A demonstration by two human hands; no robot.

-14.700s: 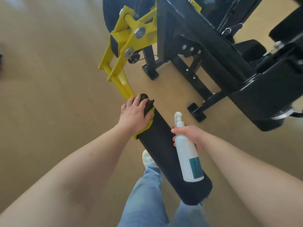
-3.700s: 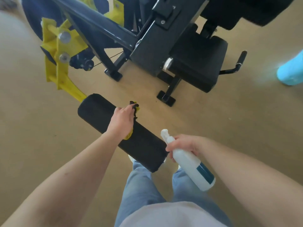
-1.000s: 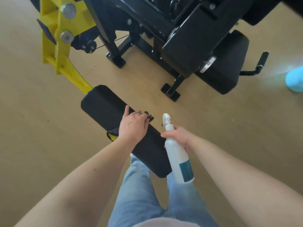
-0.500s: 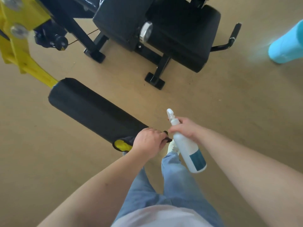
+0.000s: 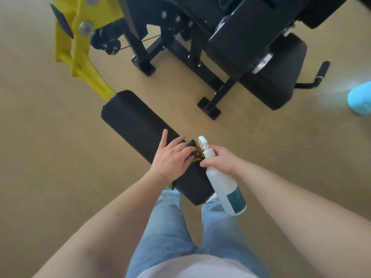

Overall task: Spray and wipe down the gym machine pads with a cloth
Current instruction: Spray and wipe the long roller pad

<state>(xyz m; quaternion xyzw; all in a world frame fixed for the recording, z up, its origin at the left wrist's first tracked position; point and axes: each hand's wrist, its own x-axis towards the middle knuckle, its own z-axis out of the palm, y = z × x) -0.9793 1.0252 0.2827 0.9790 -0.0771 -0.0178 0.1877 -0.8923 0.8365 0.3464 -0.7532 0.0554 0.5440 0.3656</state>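
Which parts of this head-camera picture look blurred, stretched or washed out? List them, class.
Head view: the yellow lever arm at top left is smeared; the forearms balloon toward the lower corners, wide-angle stretch; pale glare washes the floor beside the turquoise object; the roller pad is flat black; the spray bottle looks sharp.

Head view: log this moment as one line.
left hand presses cloth on roller pad | right hand holds spray bottle | stage: wipe

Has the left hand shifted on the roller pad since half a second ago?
Yes. The left hand has slid from the near end of the roller pad up toward the yellow arm, cloth under it.
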